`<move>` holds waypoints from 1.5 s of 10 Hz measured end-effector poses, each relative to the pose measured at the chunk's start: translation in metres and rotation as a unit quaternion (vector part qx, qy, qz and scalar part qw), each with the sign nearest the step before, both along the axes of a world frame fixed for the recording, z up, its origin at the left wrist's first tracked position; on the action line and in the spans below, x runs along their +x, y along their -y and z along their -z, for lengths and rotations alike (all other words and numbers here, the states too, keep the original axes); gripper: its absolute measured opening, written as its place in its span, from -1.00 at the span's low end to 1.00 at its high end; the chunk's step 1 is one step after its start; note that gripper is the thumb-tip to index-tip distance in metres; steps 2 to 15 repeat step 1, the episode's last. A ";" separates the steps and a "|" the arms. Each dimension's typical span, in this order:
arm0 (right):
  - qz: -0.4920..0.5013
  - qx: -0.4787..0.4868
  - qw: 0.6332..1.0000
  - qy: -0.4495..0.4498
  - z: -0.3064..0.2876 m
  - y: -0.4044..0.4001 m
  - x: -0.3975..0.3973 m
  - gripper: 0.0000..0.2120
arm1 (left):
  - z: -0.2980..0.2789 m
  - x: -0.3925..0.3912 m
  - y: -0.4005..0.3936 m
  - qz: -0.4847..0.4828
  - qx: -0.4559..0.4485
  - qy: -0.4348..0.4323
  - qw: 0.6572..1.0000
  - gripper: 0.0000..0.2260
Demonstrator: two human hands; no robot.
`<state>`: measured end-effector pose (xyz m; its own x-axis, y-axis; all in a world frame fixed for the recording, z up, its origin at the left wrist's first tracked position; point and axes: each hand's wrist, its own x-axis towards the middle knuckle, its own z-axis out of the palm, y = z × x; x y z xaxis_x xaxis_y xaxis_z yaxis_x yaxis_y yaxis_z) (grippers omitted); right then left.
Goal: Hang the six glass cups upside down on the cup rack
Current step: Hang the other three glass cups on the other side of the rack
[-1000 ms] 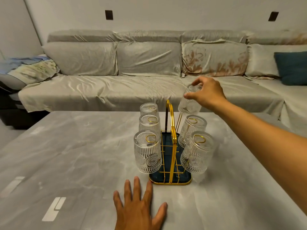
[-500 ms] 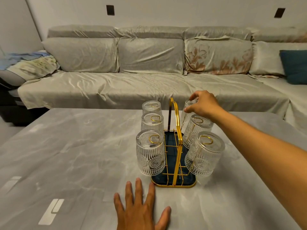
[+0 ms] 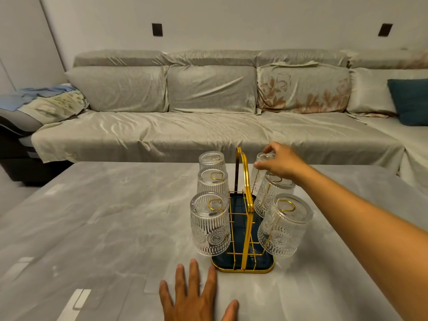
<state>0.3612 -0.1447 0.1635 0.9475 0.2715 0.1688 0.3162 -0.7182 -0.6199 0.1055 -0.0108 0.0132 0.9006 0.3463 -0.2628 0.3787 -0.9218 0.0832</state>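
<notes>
Grey marbled table [image 3: 111, 228], seen from the near edge. Cup rack [image 3: 243, 228] stands right of the table's middle, towards the near edge: gold wire frame, arched handle on top, dark blue tray base with gold rim.

Left row, three glass cups upside down on gold hooks. Near left cup [image 3: 210, 224] hangs beside the rack's near left corner, ribbed glass with a flower medallion. Middle left cup [image 3: 212, 181] behind it. Far left cup [image 3: 212, 159] nearest the far edge. The three overlap in this view; cannot tell whether they touch.

Right row, three cups, tilted outward from the frame. Near right cup [image 3: 283, 230] hangs by the rack's near right corner, hook loop visible through its base. Middle right cup [image 3: 269, 195] behind it, partly covered. Far right cup [image 3: 260, 167] mostly hidden by the hand; a gold hook loop shows through its upturned base.

Right hand [image 3: 281, 162] reaches in from the right edge, forearm crossing above the table. Fingers curl over the base of the far right cup, thumb and fingertips on the glass, gripping it.

Left hand [image 3: 196, 297] lies flat, palm down, fingers spread, on the table at the near edge, just beside the rack's near left corner, holding nothing.

Beyond the far edge, a covered grey sofa [image 3: 208, 126].
</notes>
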 end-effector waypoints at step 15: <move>0.030 0.073 0.994 0.069 -0.013 0.022 -0.034 -0.53 | 0.000 -0.003 -0.005 0.009 -0.034 -0.056 0.998 -0.17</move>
